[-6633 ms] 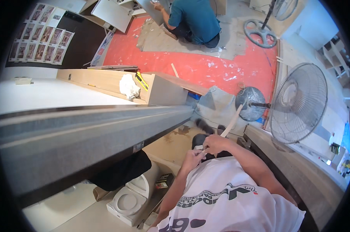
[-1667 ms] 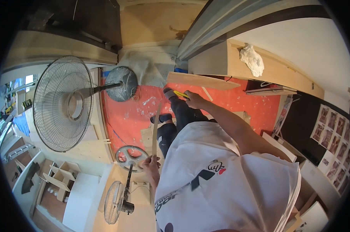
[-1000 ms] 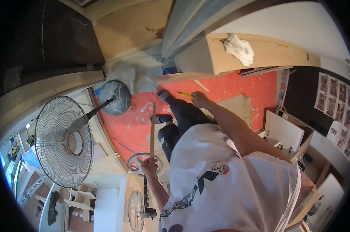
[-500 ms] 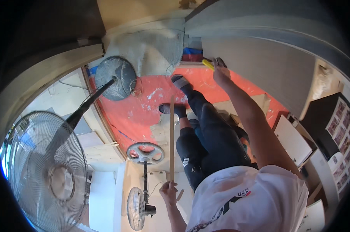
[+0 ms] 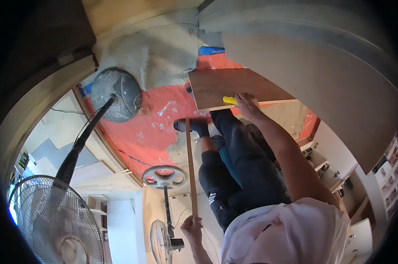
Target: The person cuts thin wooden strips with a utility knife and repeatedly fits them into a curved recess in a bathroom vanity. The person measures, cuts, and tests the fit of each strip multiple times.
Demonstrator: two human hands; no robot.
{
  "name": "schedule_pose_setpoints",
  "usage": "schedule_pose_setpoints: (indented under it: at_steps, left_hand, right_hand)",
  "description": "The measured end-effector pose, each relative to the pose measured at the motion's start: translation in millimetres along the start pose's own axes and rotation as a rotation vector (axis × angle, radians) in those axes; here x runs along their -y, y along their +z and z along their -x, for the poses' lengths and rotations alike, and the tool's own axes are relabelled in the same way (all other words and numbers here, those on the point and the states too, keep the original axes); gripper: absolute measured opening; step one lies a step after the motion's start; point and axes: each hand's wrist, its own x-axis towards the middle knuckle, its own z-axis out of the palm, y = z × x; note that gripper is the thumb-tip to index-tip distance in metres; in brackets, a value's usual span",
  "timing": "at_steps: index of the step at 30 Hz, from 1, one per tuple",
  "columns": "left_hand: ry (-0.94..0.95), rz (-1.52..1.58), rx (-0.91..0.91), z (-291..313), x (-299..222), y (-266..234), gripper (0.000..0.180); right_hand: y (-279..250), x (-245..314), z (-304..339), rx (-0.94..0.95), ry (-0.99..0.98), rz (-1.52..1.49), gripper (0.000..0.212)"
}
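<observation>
The left hand (image 5: 192, 226) closes its fingers around the lower end of a thin wooden strip (image 5: 191, 167) standing upright. The right hand (image 5: 247, 103) seems to grip a yellow tool (image 5: 229, 100) against a brown board (image 5: 234, 88) above the red floor (image 5: 146, 127).

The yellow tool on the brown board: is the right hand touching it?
Touching. The head view shows the right hand with its fingers laid over one end of the yellow tool, both resting on the brown board, no gap between them.
</observation>
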Motion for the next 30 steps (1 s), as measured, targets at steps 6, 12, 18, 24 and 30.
schedule_pose_setpoints:
  at_steps: [6, 12, 18, 24, 30]
  left_hand:
    - [0.026, 0.009, -0.017, -1.7, 2.8, -6.2, 0.020]
    - [0.090, 0.070, -0.023, 13.8, -15.5, -11.9, 0.016]
    - [0.216, 0.040, -0.050, 60.2, -48.4, -29.6, 0.019]
    - [0.397, 0.239, -0.140, 100.0, -71.1, -39.3, 0.021]
    - [0.565, 0.269, -0.109, 115.7, -146.7, -50.0, 0.021]
  right_hand:
    - [23.0, 10.3, 9.6, 0.044, 0.051, -0.040, 0.022]
    - [-48.4, 7.4, -15.1, 0.049, 0.001, -0.066, 0.021]
    - [-163.0, 26.0, 22.9, -0.095, -0.036, -0.344, 0.029]
    - [-315.2, 64.6, 28.1, -0.091, 0.045, -0.532, 0.036]
    - [-400.2, 82.1, 7.3, -0.480, 0.265, -0.764, 0.048]
